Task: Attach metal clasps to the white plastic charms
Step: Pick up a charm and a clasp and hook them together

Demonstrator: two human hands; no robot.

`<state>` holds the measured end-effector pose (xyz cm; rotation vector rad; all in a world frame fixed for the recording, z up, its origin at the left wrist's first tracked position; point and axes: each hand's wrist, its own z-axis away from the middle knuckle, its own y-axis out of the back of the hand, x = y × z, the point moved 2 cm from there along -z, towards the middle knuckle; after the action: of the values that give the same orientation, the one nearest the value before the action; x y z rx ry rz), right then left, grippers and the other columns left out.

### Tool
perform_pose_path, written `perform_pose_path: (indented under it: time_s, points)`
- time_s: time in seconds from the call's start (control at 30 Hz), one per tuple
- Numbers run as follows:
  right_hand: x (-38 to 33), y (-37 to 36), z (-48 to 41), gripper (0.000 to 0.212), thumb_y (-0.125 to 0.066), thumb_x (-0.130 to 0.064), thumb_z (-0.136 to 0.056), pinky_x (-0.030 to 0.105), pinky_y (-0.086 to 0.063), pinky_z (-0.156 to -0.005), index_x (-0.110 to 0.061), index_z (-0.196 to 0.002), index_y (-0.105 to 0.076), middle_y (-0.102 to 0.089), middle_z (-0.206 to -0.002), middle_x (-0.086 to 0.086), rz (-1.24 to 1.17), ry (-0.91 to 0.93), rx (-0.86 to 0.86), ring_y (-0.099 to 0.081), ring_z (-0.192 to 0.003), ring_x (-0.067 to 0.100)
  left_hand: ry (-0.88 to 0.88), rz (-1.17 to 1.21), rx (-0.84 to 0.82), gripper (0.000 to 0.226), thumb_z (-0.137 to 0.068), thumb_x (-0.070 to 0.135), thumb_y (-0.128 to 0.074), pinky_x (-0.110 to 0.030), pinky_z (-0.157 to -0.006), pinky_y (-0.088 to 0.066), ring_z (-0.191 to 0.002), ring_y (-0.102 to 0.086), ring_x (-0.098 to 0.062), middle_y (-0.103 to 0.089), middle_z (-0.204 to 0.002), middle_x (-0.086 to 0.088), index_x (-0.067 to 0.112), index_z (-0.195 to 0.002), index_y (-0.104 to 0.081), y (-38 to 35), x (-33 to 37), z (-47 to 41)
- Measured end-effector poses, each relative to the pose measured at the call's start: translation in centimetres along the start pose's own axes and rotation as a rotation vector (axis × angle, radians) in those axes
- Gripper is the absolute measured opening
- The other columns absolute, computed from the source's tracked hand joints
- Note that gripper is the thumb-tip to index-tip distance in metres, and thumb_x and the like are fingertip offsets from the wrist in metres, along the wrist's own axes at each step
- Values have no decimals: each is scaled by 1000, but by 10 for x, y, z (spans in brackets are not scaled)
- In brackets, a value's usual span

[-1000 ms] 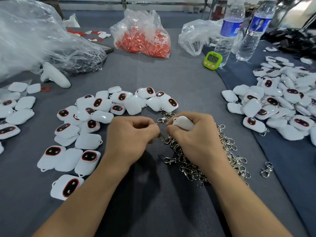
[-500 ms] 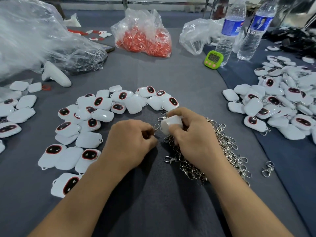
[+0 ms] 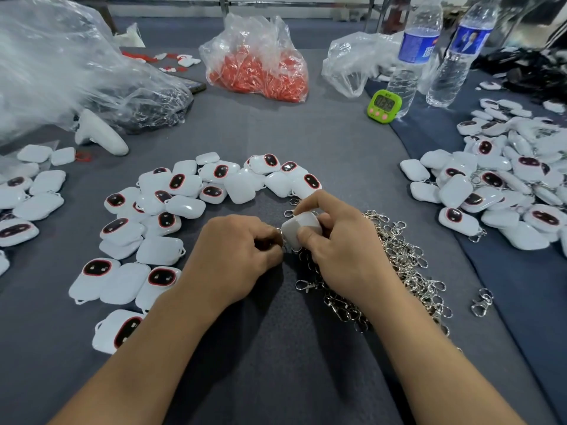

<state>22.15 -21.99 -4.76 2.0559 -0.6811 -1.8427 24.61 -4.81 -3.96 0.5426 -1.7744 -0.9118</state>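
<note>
My right hand [image 3: 343,256] grips a white plastic charm [image 3: 302,227] between thumb and fingers, just above the grey table. My left hand [image 3: 236,256] is curled beside it, pinching a small metal clasp [image 3: 278,233] at the charm's left edge; most of the clasp is hidden by my fingers. A heap of silver clasps [image 3: 399,271] lies under and to the right of my right hand. Several loose white charms with dark red-rimmed faces [image 3: 171,210] spread in an arc to the left and ahead.
A second pile of charms [image 3: 503,191] lies at the right on darker cloth. At the back stand a bag of red parts [image 3: 257,69], a green timer [image 3: 384,105], two water bottles [image 3: 412,53] and clear plastic bags [image 3: 61,72]. A single clasp [image 3: 482,300] lies apart at right.
My right hand has turned the charm and raised it slightly, bringing its corner toward my left hand. My left hand has closed in on the charm's edge with the clasp.
</note>
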Motion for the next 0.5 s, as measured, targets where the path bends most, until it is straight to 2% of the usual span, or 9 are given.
perform_pose_path:
  time_s: [0.17,0.3,0.37,0.5]
  points:
    - [-3,1,0,26,-61,-7,-88,24,-42,-50,-32,-95,-60,-61,-61,-2,9,-12,-7,-45,-47,8,-26,-16,12,20,-77,43,-67,-40,-72,-50,-75,-61,-9,-69,-78,11,33,-90,-78,-1,0,1]
    - [-6,2,2,25,-58,-6,-87,17,-35,-46,-30,-94,-61,-55,-55,-4,45,4,-5,-44,-47,9,-24,-16,30,17,-78,40,-68,-40,-73,-49,-76,-62,-12,-71,-80,8,31,-89,-79,-2,1,3]
    - [-7,2,2,25,-58,-6,-87,17,-34,-46,-29,-94,-61,-53,-55,-4,63,2,-11,-45,-49,10,-44,-29,27,9,-82,32,-75,-40,-74,-49,-77,-62,-12,-71,-82,7,31,-91,-79,-2,2,3]
    - [-9,2,1,23,-58,-6,-85,20,-33,-47,-28,-92,-61,-54,-57,-3,108,9,-22,-43,-51,13,-87,-86,42,10,-85,29,-75,-39,-74,-49,-78,-64,-16,-71,-83,5,28,-94,-80,-3,4,5]
